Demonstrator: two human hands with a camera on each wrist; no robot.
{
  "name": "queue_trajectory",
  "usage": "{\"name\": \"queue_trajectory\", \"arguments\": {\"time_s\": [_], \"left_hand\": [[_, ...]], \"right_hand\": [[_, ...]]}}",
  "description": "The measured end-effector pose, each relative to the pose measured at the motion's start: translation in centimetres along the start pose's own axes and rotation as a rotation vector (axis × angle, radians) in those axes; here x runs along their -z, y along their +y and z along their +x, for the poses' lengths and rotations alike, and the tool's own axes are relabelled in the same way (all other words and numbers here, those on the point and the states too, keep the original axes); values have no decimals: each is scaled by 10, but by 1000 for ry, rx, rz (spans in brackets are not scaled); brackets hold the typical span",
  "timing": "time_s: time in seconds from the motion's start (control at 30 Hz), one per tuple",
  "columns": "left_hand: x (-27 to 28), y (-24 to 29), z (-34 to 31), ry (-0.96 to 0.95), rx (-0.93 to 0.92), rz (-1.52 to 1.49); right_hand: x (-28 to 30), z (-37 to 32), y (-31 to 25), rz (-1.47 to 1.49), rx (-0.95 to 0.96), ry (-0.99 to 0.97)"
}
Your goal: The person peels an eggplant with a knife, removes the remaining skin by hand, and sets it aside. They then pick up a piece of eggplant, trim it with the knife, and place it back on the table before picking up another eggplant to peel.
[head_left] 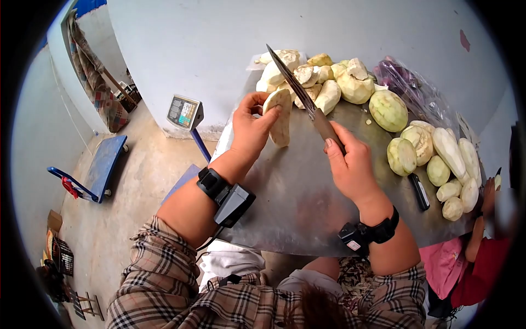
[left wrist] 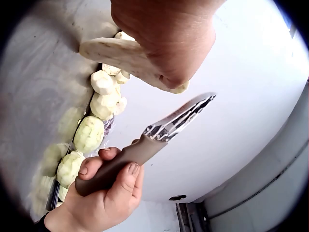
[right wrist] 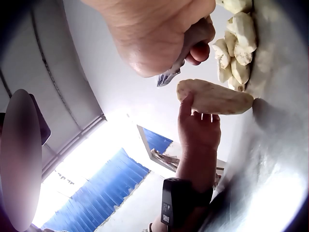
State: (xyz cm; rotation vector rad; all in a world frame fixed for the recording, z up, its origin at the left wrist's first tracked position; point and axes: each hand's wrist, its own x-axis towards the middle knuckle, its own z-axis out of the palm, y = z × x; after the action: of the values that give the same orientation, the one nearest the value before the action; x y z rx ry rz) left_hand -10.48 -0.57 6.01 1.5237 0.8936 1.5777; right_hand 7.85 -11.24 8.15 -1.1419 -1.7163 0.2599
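My left hand (head_left: 251, 130) pinches a long, pale peeled eggplant (head_left: 281, 123) between thumb and fingers. The piece stands nearly upright, its lower end right at the metal tabletop (head_left: 274, 192). In the right wrist view the eggplant (right wrist: 222, 99) shows its broad, faintly streaked side. My right hand (head_left: 355, 164) grips a knife (head_left: 327, 130) by its grey-brown handle. The blade points up and away, to the right of the eggplant in the head view. In the left wrist view the knife (left wrist: 116, 166) is wet and shiny along its blade.
Peeled eggplants (head_left: 356, 88) lie heaped at the back of the table, with several more (head_left: 449, 151) along the right. Near these lies a black-and-white slim object (head_left: 419, 192). A plastic bag (head_left: 411, 88) holds purple things. A scale display (head_left: 184, 111) and blue cart (head_left: 108, 164) stand left; another person's hand (head_left: 487, 197) shows right.
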Motion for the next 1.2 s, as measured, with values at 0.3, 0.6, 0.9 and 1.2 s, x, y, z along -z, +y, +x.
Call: {"name": "queue_trajectory", "arguments": {"time_s": [0.3,0.6,0.9,1.2], "left_hand": [[-5,-5,-5,-206,130,-91],[-11,-6,-9,-272,152,-233],[-15,-3,-13,-281,-354,-22],[-16,4,-17,-310,-392,53]], "right_hand": [[8,1,12,167,-62,125],[11,5,33,327,-135,165],[8,5,26,570,-250,122],[8,4,30,516,-215,108]]}}
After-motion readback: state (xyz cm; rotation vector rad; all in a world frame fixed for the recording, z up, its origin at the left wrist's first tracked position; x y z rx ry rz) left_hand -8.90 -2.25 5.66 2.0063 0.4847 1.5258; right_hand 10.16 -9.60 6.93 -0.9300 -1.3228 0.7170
